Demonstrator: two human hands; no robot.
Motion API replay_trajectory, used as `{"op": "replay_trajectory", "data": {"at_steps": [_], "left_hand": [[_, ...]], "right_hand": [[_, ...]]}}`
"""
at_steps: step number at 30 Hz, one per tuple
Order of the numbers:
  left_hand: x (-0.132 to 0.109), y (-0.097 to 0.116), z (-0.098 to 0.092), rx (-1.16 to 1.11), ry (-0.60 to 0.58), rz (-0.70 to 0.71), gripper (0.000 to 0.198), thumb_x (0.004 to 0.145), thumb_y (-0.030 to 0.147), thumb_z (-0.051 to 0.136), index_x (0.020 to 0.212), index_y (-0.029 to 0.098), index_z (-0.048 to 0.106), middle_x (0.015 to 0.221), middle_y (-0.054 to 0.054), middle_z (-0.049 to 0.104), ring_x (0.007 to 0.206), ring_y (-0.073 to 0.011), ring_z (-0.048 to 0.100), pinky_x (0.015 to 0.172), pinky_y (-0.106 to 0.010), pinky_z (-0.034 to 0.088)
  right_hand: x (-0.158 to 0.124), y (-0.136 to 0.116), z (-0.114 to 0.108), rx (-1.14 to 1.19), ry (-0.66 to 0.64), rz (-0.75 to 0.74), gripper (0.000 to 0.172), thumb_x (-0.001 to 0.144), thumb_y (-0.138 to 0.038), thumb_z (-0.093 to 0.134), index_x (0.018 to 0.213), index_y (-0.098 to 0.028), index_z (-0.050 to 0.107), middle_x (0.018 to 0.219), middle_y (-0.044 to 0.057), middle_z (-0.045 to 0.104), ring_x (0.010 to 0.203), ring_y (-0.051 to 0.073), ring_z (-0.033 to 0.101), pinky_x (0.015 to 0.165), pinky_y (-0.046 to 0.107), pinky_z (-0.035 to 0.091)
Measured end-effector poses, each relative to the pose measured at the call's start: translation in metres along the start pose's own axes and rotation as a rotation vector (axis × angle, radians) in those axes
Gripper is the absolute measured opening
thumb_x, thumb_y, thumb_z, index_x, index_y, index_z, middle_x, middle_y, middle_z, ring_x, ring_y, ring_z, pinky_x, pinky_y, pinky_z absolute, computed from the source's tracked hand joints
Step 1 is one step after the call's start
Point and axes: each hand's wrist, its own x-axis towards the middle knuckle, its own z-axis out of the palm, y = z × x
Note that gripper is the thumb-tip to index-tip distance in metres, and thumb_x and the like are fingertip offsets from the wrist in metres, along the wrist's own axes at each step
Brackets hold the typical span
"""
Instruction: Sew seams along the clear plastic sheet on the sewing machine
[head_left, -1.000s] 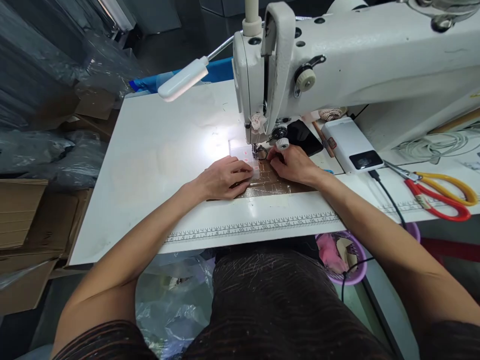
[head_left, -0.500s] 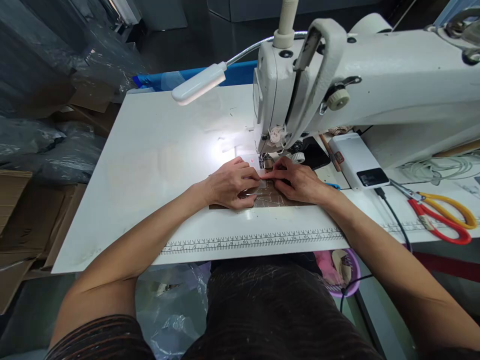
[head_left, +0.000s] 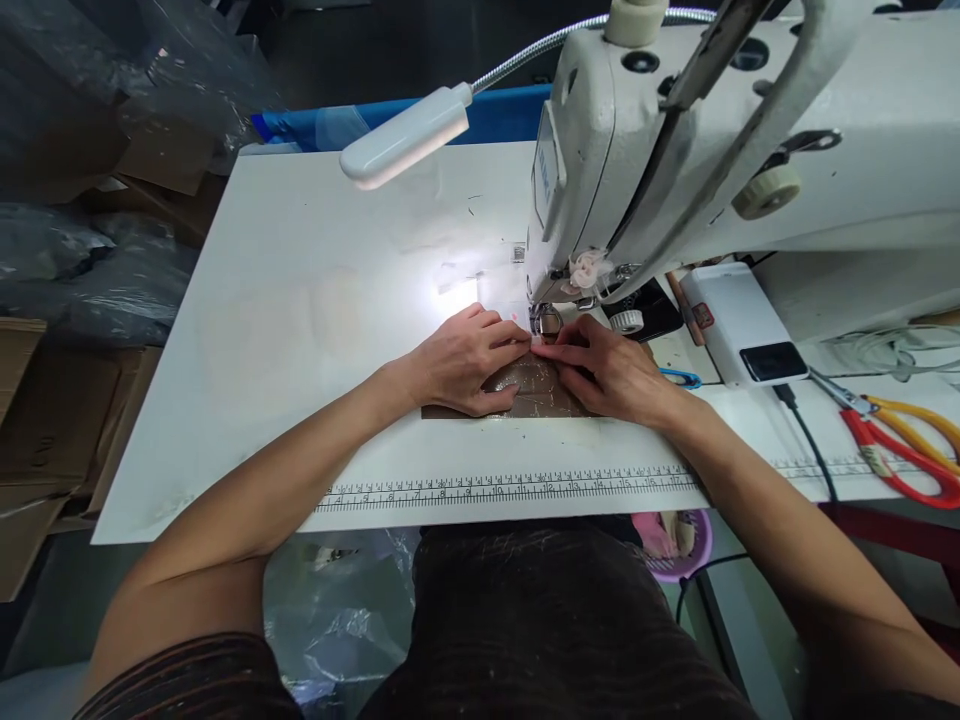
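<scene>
Head: brown fabric (head_left: 534, 386), white table (head_left: 300, 300), boxes (head_left: 45, 440)

Compared with a second earlier, the right hand (head_left: 607, 370) has left the small wheel beside the presser foot (head_left: 546, 322). It now lies flat on the brown patterned piece (head_left: 532, 385), covering the right end that earlier stuck out past it. The left hand (head_left: 461, 365) has slid forward, so the fingertips of both hands meet just in front of the presser foot. The pale strip with pink marks (head_left: 516, 320), exposed before, is almost wholly hidden under the fingers. The view has drawn closer to the sewing machine head (head_left: 600, 200).
</scene>
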Motion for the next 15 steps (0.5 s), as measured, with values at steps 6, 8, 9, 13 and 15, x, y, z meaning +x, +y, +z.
{"op": "replay_trajectory", "data": {"at_steps": [6, 8, 9, 13, 15], "left_hand": [[0.000, -0.002, -0.001, 0.016, -0.047, -0.030, 0.043, 0.088, 0.039, 0.057, 0.122, 0.014, 0.066, 0.125, -0.015, 0.066, 0.093, -0.0263, 0.060, 0.082, -0.043, 0.047], [0.000, -0.003, -0.001, 0.018, -0.059, -0.038, 0.045, 0.089, 0.040, 0.056, 0.124, 0.014, 0.065, 0.127, -0.015, 0.065, 0.095, -0.0271, 0.060, 0.084, -0.044, 0.047], [0.000, -0.004, -0.001, 0.019, -0.064, -0.042, 0.045, 0.089, 0.040, 0.056, 0.125, 0.014, 0.065, 0.127, -0.015, 0.065, 0.097, -0.0275, 0.060, 0.085, -0.044, 0.046], [0.002, -0.007, -0.001, 0.028, -0.072, -0.056, 0.045, 0.090, 0.041, 0.056, 0.126, 0.015, 0.064, 0.129, -0.015, 0.064, 0.100, -0.0280, 0.060, 0.086, -0.044, 0.045], [0.003, -0.009, -0.001, 0.035, -0.070, -0.060, 0.045, 0.090, 0.041, 0.055, 0.126, 0.015, 0.065, 0.129, -0.014, 0.065, 0.099, -0.0277, 0.060, 0.085, -0.044, 0.045]], "right_hand": [[0.001, -0.001, 0.001, 0.005, 0.002, 0.016, 0.041, 0.099, -0.032, 0.052, 0.137, -0.024, 0.065, 0.106, 0.013, 0.065, 0.087, 0.025, 0.063, 0.069, 0.033, 0.052], [0.000, -0.001, -0.001, 0.062, 0.013, 0.012, 0.041, 0.098, -0.029, 0.051, 0.136, -0.024, 0.066, 0.110, 0.014, 0.064, 0.088, 0.025, 0.064, 0.072, 0.036, 0.055], [0.000, 0.000, -0.003, 0.101, 0.016, 0.015, 0.040, 0.098, -0.028, 0.050, 0.135, -0.024, 0.066, 0.113, 0.014, 0.064, 0.089, 0.025, 0.064, 0.075, 0.036, 0.056], [-0.001, 0.002, -0.016, 0.255, 0.013, 0.059, 0.039, 0.099, -0.027, 0.047, 0.129, -0.022, 0.070, 0.116, 0.012, 0.065, 0.091, 0.022, 0.067, 0.082, 0.037, 0.057], [0.000, 0.004, -0.024, 0.317, 0.003, 0.090, 0.038, 0.099, -0.031, 0.047, 0.127, -0.019, 0.071, 0.110, 0.011, 0.067, 0.088, 0.022, 0.068, 0.080, 0.035, 0.057]]}}
